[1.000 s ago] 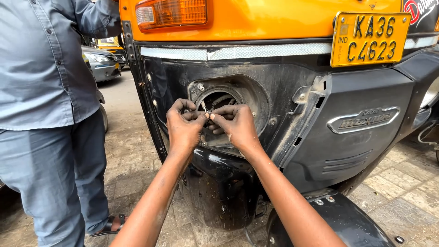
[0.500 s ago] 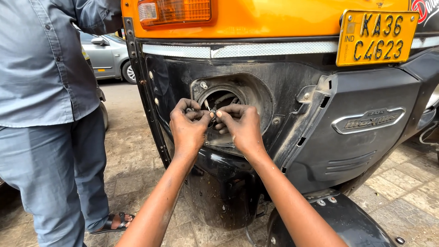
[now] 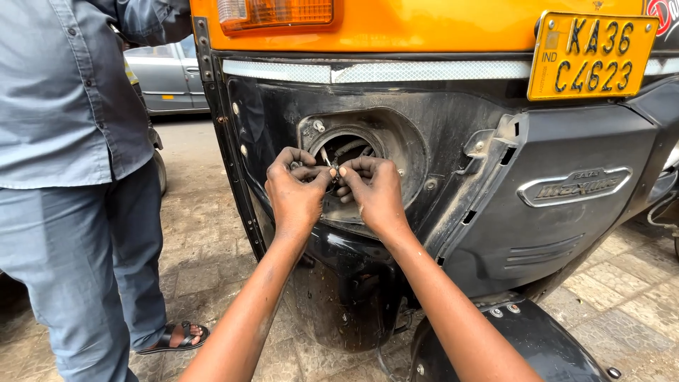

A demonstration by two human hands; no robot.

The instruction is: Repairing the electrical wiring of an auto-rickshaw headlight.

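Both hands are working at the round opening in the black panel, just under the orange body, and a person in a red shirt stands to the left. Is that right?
Not quite. The head view shows the person's shirt is grey-blue, not red. The rest holds: the left hand and right hand are at the round opening in the black panel, under the orange body.

Single head-worn view, close, looking forward and slightly down at the black-and-yellow vehicle front (image 3: 453, 212); paved ground (image 3: 212, 262) left and near

Outdoor roadside repair spot: paved ground (image 3: 212, 247), parked car (image 3: 166, 78) (grey), yellow-black vehicle (image 3: 438, 28).
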